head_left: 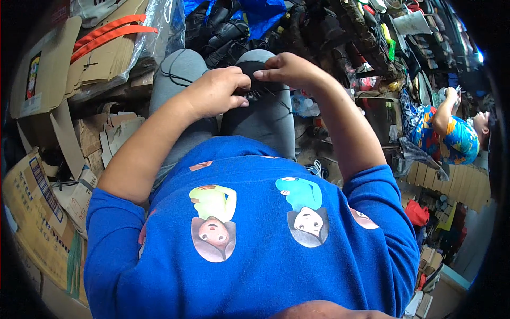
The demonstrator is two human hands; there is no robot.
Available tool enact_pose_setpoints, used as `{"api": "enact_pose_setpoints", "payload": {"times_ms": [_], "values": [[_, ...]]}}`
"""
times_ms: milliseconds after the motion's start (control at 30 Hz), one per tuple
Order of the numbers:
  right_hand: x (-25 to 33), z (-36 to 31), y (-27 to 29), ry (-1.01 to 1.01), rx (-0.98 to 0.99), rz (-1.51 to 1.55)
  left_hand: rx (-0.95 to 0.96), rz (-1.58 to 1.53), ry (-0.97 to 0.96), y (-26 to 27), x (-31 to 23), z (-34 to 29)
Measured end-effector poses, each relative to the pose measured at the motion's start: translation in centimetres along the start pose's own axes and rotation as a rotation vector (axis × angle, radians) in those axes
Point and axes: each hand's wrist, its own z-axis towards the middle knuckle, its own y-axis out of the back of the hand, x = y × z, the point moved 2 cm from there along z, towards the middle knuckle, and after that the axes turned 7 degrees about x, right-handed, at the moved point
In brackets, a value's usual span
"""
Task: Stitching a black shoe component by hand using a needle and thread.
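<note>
A black shoe (255, 68), partly hidden by my hands, rests on my right thigh near the knee. My left hand (226, 90) comes in from the left, its thumb and fingers curled together at the shoe's laces. Across from it, my right hand (284, 70) has its thumb and bent fingers closed over the shoe's other side. A thin black lace (175, 77) loops over my left knee, and another thin strand trails down my right thigh. Both hands appear to pinch lace, though the fingertips hide much of it.
Several black shoes (226, 34) are piled beyond my knees, beside a blue plastic sheet (263, 16). Cardboard boxes (45, 74) and orange straps (109, 32) are at left. Clear plastic bottles (305, 105) stand right of my thigh. Another person (449, 133) in a colourful shirt sits at far right.
</note>
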Motion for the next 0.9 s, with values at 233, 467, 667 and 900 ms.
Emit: {"api": "enact_pose_setpoints", "payload": {"times_ms": [233,467,667,900], "values": [[-2.5,-0.8,-2.5,0.092,-0.025,0.478,0.048,-0.120,-0.022,0.0,-0.1,-0.5],[0.0,-3.2,-2.5,0.291,-0.640,0.150,-0.154,-0.278,0.057,3.3,1.6,0.0],[0.4,-3.8,-3.2,0.101,-0.032,0.326,0.082,-0.262,0.037,2.0,1.5,4.9],[0.2,-9.5,-0.8,0.264,-0.259,0.463,0.166,-0.550,0.107,1.9,2.9,6.1]]}}
